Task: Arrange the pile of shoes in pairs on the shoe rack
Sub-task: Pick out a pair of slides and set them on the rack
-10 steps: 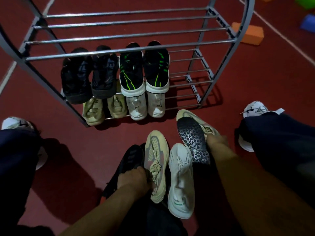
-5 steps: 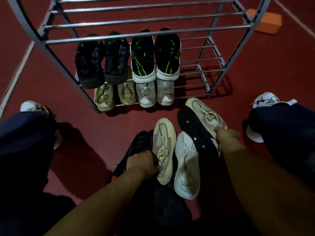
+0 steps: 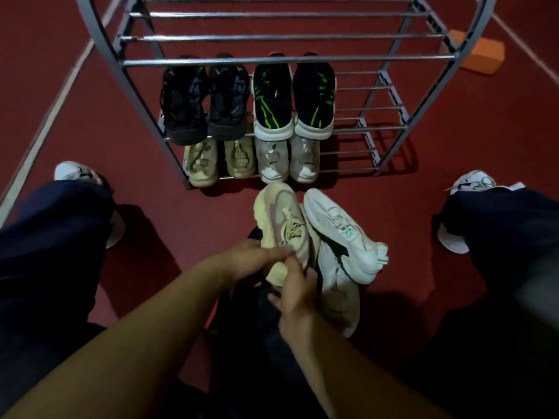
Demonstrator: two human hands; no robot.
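My left hand [image 3: 251, 258] grips a cream and pink shoe [image 3: 281, 222] by its side, toe pointing at the rack. My right hand [image 3: 295, 290] pinches the same shoe at the heel. A white shoe with green trim [image 3: 341, 234] leans against it on the right. Under both lies a beige shoe [image 3: 341, 306]; dark shoes [image 3: 239, 300] are half hidden beneath my hands. The metal shoe rack [image 3: 284, 59] holds a black pair [image 3: 205, 107] and a black-green pair [image 3: 293, 101] on one shelf, and a beige pair [image 3: 220, 161] and a grey-white pair [image 3: 287, 160] below.
The rack's right half and its upper bars hold no shoes. My legs in dark trousers frame the pile, with my white sneakers at left [image 3: 72, 172] and right [image 3: 472, 184]. An orange block [image 3: 481, 55] lies behind the rack on the red floor.
My right hand let go of the black-soled beige shoe and came over to the cream shoe's heel. The cream shoe has lifted toward the rack; the white shoe has tipped to the right.
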